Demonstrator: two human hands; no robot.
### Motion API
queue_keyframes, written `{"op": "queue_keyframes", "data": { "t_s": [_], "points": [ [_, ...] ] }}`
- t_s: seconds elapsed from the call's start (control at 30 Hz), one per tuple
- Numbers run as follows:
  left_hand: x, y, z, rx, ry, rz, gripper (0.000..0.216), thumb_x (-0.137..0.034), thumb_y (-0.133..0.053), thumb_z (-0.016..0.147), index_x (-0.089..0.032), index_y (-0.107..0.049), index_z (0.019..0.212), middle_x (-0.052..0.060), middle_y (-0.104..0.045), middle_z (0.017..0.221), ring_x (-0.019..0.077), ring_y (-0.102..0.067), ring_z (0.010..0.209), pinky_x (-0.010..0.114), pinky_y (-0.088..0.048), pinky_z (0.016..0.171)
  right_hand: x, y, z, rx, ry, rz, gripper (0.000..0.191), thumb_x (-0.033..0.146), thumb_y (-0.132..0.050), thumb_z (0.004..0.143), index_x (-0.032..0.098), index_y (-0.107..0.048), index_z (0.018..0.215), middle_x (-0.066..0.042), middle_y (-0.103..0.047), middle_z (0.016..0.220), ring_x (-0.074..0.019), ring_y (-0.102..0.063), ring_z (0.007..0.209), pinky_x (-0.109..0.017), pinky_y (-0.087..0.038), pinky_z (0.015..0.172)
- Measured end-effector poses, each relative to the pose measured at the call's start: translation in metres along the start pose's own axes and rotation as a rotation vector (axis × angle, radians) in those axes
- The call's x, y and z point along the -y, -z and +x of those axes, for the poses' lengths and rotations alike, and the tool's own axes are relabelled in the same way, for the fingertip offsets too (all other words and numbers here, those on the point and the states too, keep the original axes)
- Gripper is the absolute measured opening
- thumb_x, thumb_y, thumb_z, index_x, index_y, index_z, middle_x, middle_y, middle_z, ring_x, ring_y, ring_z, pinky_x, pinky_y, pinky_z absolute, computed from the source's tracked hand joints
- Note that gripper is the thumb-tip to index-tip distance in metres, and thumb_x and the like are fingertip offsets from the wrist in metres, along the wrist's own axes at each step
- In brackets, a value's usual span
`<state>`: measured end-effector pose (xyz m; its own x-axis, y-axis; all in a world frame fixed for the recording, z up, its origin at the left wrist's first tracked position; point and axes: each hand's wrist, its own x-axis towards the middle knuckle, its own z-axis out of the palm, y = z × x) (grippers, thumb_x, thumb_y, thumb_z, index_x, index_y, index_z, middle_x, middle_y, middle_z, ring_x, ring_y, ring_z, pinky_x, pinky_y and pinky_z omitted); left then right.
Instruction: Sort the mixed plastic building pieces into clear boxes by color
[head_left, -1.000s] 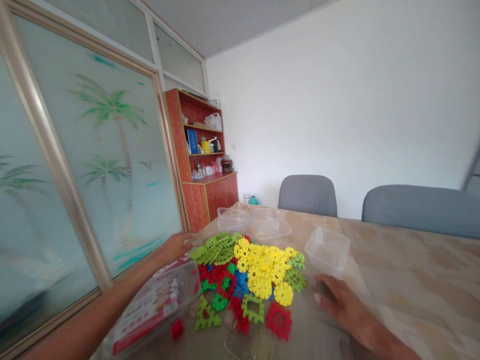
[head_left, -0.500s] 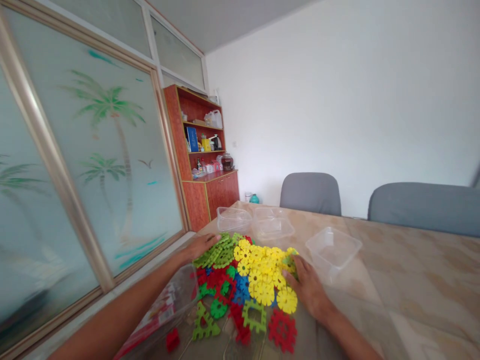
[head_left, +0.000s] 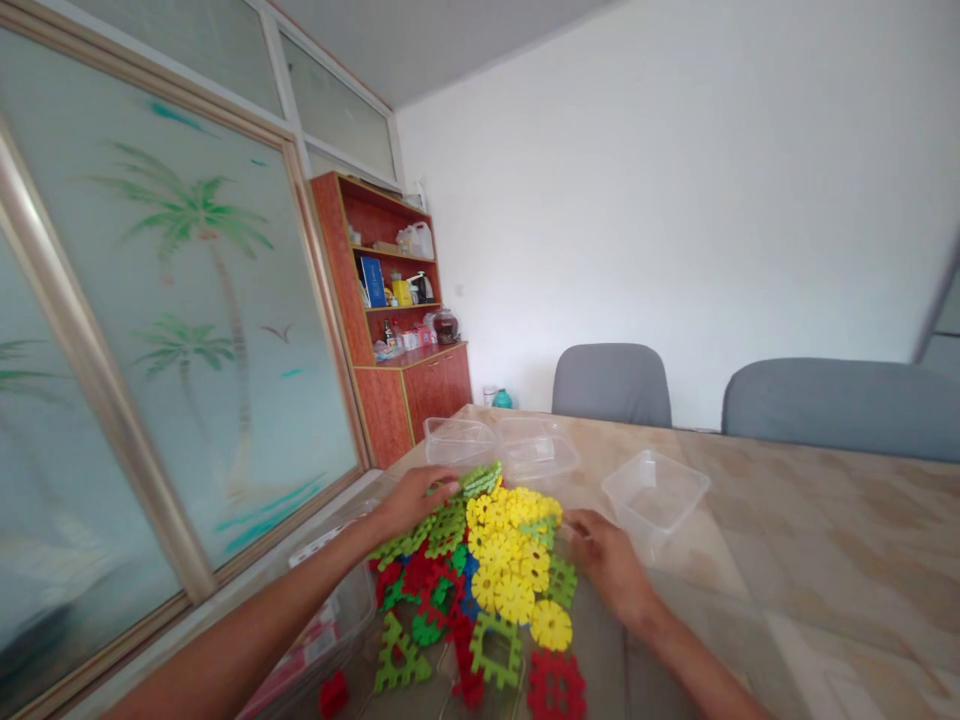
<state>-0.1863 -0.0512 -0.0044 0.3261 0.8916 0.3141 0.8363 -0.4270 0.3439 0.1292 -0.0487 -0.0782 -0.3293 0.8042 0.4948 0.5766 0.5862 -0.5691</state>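
Note:
A heap of flat plastic building pieces (head_left: 487,570), yellow, green, red and blue, lies on the table in front of me. My left hand (head_left: 412,497) rests on the green pieces at the heap's far left, fingers curled over them. My right hand (head_left: 611,565) lies at the heap's right edge, fingers stretched toward the yellow and green pieces and touching them. A red piece (head_left: 556,687) and a green square frame (head_left: 495,650) lie at the near side of the heap.
Three clear plastic tubs stand beyond the heap: one (head_left: 457,440), a second (head_left: 536,448) and a third (head_left: 656,492) to the right. A clear box with a printed label (head_left: 319,640) lies under my left forearm. Two grey chairs (head_left: 611,383) stand behind the table.
My right hand came from the bare table onto the heap's right side. My left hand slid from the box's end onto the green pieces, which have shifted.

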Motion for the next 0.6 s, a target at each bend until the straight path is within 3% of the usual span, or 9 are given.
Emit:
{"op": "queue_keyframes", "data": {
  "t_s": [0.07, 0.13, 0.2, 0.3, 0.4, 0.47, 0.6],
  "points": [
    [-0.002, 0.004, 0.009, -0.074, -0.029, 0.06, 0.041, -0.04, -0.043, 0.093, -0.016, -0.059, 0.122, 0.011, -0.065, 0.121, 0.0286, -0.06, 0.11, 0.043, -0.045, 0.097, -0.005, 0.022, -0.007, -0.064, -0.031, -0.056, 0.034, 0.021, -0.033, 0.089, 0.017, -0.065, 0.101, -0.012, -0.069, 0.097, -0.0251, -0.064, 0.092, -0.04, -0.051, 0.083],
    [-0.008, 0.006, 0.022, -0.115, -0.093, 0.113, 0.051, -0.037, -0.049, 0.091, -0.015, -0.044, 0.137, 0.014, -0.049, 0.14, 0.0302, -0.044, 0.129, 0.047, -0.032, 0.109, -0.009, 0.041, -0.015, -0.151, -0.065, -0.167, 0.034, 0.022, -0.034, 0.089, 0.016, -0.063, 0.107, -0.015, -0.064, 0.104, -0.032, -0.058, 0.1, -0.05, -0.045, 0.087],
    [-0.018, 0.003, 0.038, -0.092, -0.185, 0.153, 0.063, -0.037, -0.056, 0.088, -0.017, -0.033, 0.144, 0.011, -0.034, 0.151, 0.028, -0.028, 0.139, 0.045, -0.02, 0.116, -0.015, 0.051, -0.021, -0.249, -0.111, -0.346, 0.035, 0.024, -0.038, 0.088, 0.015, -0.059, 0.115, -0.019, -0.058, 0.116, -0.0385, -0.051, 0.109, -0.059, -0.04, 0.089],
    [-0.032, -0.011, 0.064, 0.02, -0.295, 0.201, 0.063, -0.039, -0.063, 0.085, -0.023, -0.04, 0.141, 0.008, -0.035, 0.151, 0.0274, -0.027, 0.139, 0.045, -0.016, 0.116, -0.027, 0.05, -0.025, -0.303, -0.176, -0.519, 0.041, 0.025, -0.042, 0.086, 0.012, -0.053, 0.123, -0.022, -0.051, 0.128, -0.0431, -0.045, 0.115, -0.063, -0.039, 0.088],
    [-0.038, -0.032, 0.087, 0.126, -0.318, 0.25, 0.046, -0.033, -0.065, 0.085, -0.023, -0.054, 0.128, 0.009, -0.052, 0.138, 0.0284, -0.041, 0.131, 0.05, -0.018, 0.114, -0.042, 0.039, -0.02, -0.237, -0.152, -0.475, 0.043, 0.02, -0.042, 0.082, 0.011, -0.052, 0.124, -0.023, -0.049, 0.129, -0.0403, -0.045, 0.118, -0.058, -0.043, 0.091],
    [-0.04, -0.045, 0.101, 0.167, -0.284, 0.286, 0.031, -0.03, -0.062, 0.088, -0.019, -0.06, 0.118, 0.009, -0.061, 0.124, 0.0265, -0.053, 0.119, 0.053, -0.029, 0.109, -0.052, 0.034, -0.011, -0.201, -0.104, -0.445, 0.047, 0.014, -0.042, 0.079, 0.013, -0.051, 0.125, -0.019, -0.05, 0.13, -0.0345, -0.045, 0.121, -0.05, -0.043, 0.098],
    [-0.048, -0.063, 0.124, 0.157, -0.165, 0.339, 0.024, -0.03, -0.056, 0.093, -0.016, -0.06, 0.112, 0.008, -0.061, 0.117, 0.0223, -0.061, 0.102, 0.045, -0.049, 0.09, -0.061, 0.034, 0.019, -0.142, -0.028, -0.38, 0.053, 0.012, -0.045, 0.075, 0.016, -0.05, 0.127, -0.014, -0.048, 0.135, -0.0281, -0.045, 0.125, -0.044, -0.04, 0.106]
  ]
}}
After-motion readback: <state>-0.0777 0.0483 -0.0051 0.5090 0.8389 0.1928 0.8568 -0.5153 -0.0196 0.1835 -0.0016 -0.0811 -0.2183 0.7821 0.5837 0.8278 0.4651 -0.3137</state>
